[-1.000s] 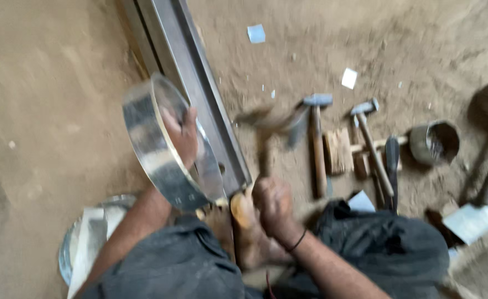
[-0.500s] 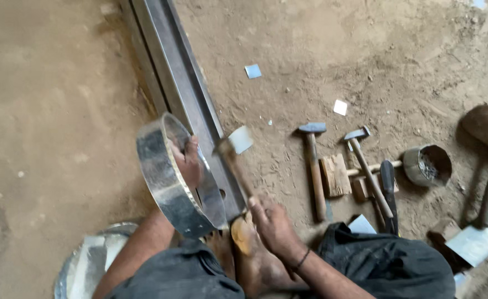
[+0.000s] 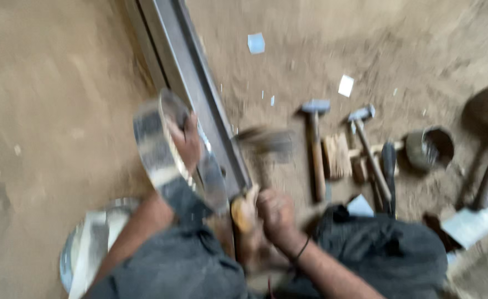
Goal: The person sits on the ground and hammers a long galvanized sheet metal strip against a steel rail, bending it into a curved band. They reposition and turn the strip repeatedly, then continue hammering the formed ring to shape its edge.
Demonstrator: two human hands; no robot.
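Your left hand [image 3: 186, 141] is curled through the metal ring [image 3: 169, 158], fingers wrapped over its band, holding it on edge against the long steel rail [image 3: 199, 94]. Your right hand [image 3: 276, 213], just right of the rail's near end, is fisted round the hammer [image 3: 263, 147] at the handle's base. The handle runs up and away from you, the blurred head seemingly pointing sideways beside the rail.

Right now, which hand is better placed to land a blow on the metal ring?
The right hand: it grips the hammer, whose blurred head sits beside the metal ring. The left hand is inside the ring, holding it against the steel rail.
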